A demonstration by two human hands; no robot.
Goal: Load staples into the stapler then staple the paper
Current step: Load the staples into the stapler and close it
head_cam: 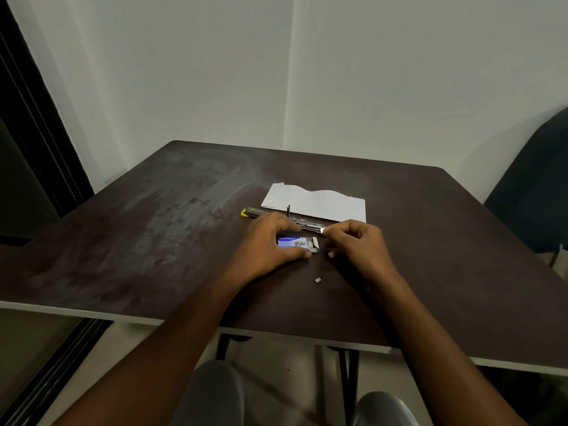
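A small blue staple box [293,242] lies on the dark table [153,235] with its end flap open. My left hand [270,244] grips it between thumb and fingers. Just behind it the stapler [278,216] lies opened flat, with a yellow tip at its left end and its metal rail stretching to the right. My right hand [358,244] pinches a small silvery strip of staples [322,230] at the right end of that rail. The white paper [316,204], torn along its far edge, lies flat behind the stapler.
A tiny loose bit of staples [318,280] lies on the table nearer to me, between my forearms. A dark chair [534,192] stands at the right beyond the table's corner. White walls close off the far side.
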